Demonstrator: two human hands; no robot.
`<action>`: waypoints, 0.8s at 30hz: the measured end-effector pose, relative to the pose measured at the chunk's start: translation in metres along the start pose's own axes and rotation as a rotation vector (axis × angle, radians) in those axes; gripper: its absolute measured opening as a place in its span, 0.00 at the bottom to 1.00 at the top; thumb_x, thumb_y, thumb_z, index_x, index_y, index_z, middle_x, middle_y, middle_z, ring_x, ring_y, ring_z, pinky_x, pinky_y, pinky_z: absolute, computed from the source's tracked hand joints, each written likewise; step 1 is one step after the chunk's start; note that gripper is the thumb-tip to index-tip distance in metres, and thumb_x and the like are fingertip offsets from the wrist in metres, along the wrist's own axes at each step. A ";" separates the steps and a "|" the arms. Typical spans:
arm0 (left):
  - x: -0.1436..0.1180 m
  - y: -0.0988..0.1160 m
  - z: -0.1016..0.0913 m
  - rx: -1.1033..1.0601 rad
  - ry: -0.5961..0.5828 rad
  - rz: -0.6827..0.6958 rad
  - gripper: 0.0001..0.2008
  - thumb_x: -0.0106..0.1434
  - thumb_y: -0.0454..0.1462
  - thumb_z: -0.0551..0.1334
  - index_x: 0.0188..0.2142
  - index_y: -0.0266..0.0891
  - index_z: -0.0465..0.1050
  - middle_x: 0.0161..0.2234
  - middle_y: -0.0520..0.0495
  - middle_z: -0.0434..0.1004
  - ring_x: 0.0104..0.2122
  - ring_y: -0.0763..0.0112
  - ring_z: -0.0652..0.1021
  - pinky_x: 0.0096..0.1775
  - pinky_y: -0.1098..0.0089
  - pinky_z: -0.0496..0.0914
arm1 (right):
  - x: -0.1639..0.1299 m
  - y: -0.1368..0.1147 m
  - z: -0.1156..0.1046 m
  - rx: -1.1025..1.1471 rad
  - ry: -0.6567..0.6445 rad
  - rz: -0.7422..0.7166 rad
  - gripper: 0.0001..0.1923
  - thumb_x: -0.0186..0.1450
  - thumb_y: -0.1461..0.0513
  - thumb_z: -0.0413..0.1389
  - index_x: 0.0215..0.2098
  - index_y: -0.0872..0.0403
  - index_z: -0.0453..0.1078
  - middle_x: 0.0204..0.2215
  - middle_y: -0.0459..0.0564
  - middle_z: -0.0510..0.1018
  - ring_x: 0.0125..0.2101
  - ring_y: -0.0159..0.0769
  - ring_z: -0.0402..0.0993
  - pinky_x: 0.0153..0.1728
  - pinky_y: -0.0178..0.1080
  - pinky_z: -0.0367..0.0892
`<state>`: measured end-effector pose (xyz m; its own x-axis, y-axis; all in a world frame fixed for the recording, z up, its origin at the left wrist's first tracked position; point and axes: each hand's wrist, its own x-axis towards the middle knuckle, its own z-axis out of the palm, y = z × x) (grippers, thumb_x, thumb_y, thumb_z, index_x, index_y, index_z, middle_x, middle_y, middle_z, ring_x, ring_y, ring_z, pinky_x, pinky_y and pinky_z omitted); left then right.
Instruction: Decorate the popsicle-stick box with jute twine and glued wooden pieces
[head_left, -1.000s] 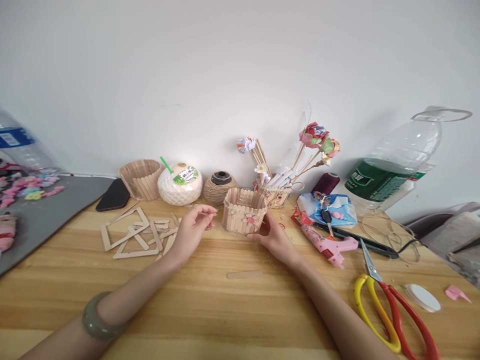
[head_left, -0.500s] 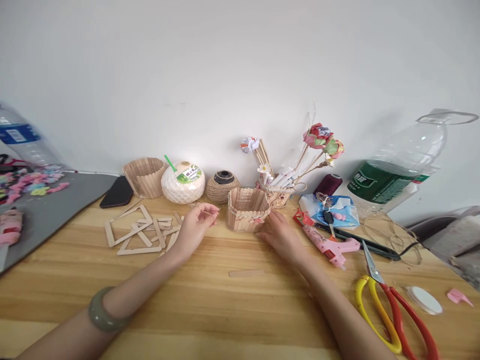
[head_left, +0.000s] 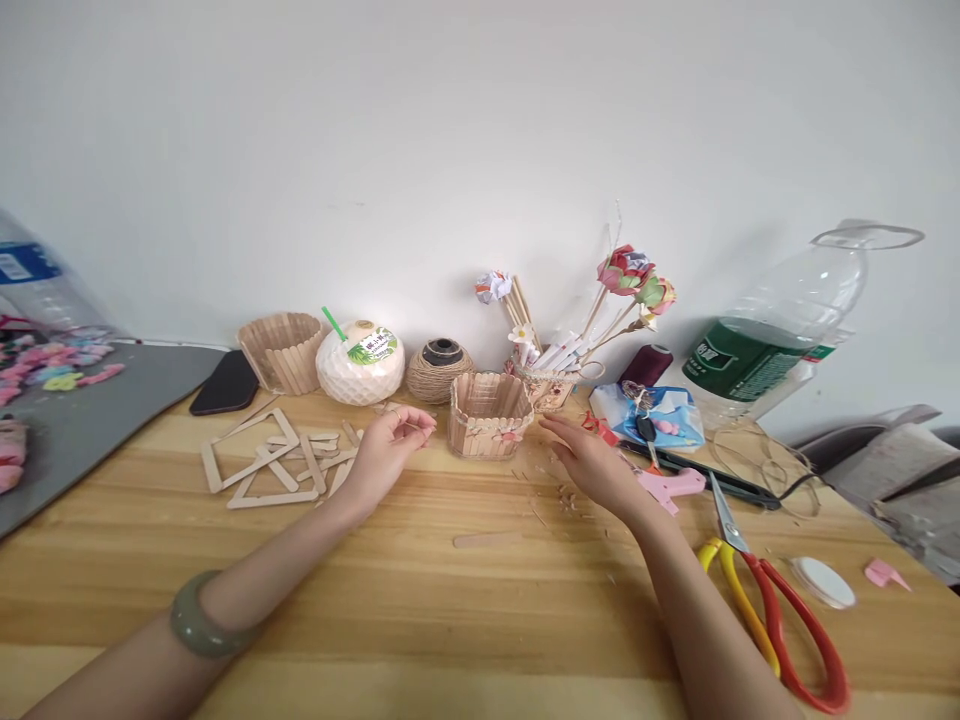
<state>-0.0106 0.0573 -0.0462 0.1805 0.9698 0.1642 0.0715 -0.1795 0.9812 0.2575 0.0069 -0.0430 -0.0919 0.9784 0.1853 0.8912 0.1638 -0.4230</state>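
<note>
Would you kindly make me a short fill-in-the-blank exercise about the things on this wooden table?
1. The front stick basket stands between the left hand and the ____ hand.
2. The straw in the coconut is ____.
3. The scissors have one red handle and one ____ handle.

Missing words: right; green; yellow.

wall (head_left: 390,130): off-white, plain, softly lit, brightest low-centre | tabletop (head_left: 360,625): pale striped wood, against wall
</note>
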 end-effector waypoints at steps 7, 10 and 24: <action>0.001 -0.001 -0.001 0.047 -0.015 0.003 0.07 0.51 0.38 0.61 0.29 0.37 0.71 0.30 0.49 0.73 0.30 0.69 0.72 0.38 0.67 0.65 | -0.005 -0.002 -0.011 0.011 -0.091 0.030 0.17 0.62 0.66 0.45 0.43 0.53 0.73 0.42 0.52 0.78 0.43 0.43 0.73 0.44 0.43 0.67; 0.001 0.000 -0.001 0.057 -0.029 0.002 0.06 0.51 0.38 0.61 0.29 0.37 0.71 0.29 0.49 0.73 0.30 0.69 0.72 0.38 0.66 0.65 | -0.005 -0.001 -0.013 -0.013 -0.044 0.063 0.20 0.62 0.67 0.42 0.49 0.56 0.68 0.49 0.55 0.72 0.50 0.43 0.67 0.49 0.45 0.62; 0.000 -0.002 -0.001 0.067 -0.052 0.013 0.07 0.51 0.38 0.60 0.29 0.36 0.71 0.28 0.50 0.72 0.28 0.70 0.71 0.38 0.65 0.65 | -0.003 -0.005 -0.011 -0.068 -0.005 0.105 0.19 0.60 0.71 0.43 0.44 0.60 0.70 0.45 0.60 0.75 0.46 0.45 0.70 0.45 0.44 0.63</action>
<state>-0.0114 0.0582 -0.0476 0.2326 0.9577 0.1695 0.1337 -0.2041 0.9698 0.2581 0.0021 -0.0318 0.0018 0.9903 0.1387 0.9241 0.0514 -0.3787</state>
